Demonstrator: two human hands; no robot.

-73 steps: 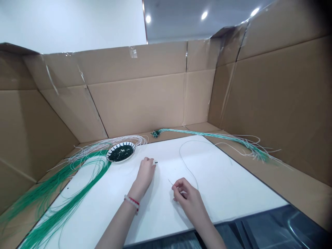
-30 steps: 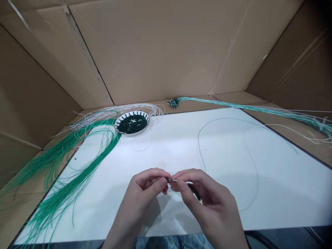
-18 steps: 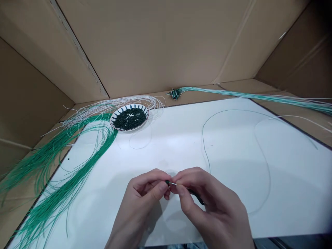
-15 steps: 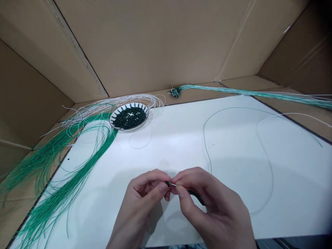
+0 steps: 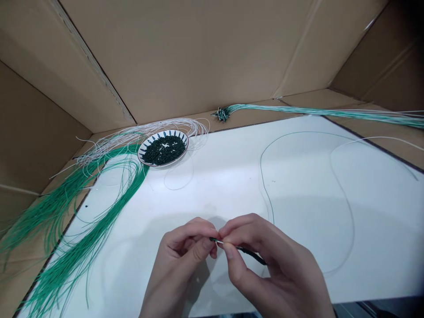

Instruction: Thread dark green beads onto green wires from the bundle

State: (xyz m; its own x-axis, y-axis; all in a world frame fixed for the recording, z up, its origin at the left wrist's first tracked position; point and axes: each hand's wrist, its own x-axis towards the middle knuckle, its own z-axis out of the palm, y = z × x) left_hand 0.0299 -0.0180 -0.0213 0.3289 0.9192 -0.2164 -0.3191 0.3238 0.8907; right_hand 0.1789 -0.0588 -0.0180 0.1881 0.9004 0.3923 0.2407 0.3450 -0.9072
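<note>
Near the table's front edge my left hand (image 5: 183, 258) pinches a tiny dark green bead (image 5: 212, 239) between thumb and forefinger. Facing it, thumb and forefinger of my right hand (image 5: 274, 260) are closed on a thin white cord (image 5: 219, 242), whose tip meets the bead; whether it passes through is too small to tell. A dark, narrow, curved strip (image 5: 253, 255), seemingly of beads, runs under my right fingers and is partly hidden. From behind my right hand a thin green cord (image 5: 261, 170) and a pale cord (image 5: 351, 212) loop across the white board.
A striped dish (image 5: 185, 137) of dark green beads stands at the back left. Beside it lie bundles of green cords (image 5: 112, 212) and white cords (image 5: 159, 127). A dark beaded piece (image 5: 221, 114) with long cords lies at the back. Cardboard walls (image 5: 205, 57) surround the white board (image 5: 228, 176).
The fingertips and bead have shifted slightly downward, and the bead and cord sit at a flatter angle. Both hands keep their pinch. The view has tilted a little.
</note>
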